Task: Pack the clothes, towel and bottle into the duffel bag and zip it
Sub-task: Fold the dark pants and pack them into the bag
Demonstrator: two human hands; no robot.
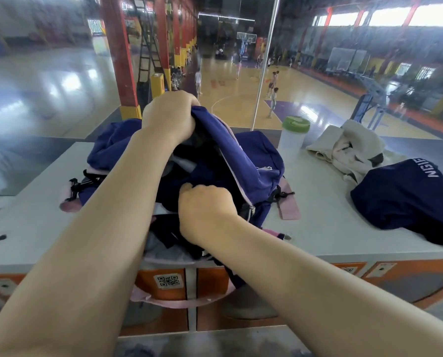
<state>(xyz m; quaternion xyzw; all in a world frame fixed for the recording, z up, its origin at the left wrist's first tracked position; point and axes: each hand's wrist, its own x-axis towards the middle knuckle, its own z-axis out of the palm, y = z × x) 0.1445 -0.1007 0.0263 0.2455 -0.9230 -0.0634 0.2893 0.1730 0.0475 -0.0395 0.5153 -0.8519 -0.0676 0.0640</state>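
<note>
A purple duffel bag (256,161) with pink trim lies unzipped on a white counter (318,217). My left hand (168,117) grips the far edge of the bag's flap and holds it raised. My right hand (205,204) is curled round dark clothing (179,184) inside the bag's mouth. More dark and light clothes (168,240) spill from the near end. A clear bottle (292,137) with a green lid stands behind the bag on the right. A white towel (349,150) lies crumpled further right, beside a navy garment (405,199) with white lettering.
The counter tops orange lockers (161,282) with QR stickers; a pink strap (179,302) hangs over their front. Behind the counter is a glass pane with a metal pole (264,63), and beyond it a basketball court with people and red pillars.
</note>
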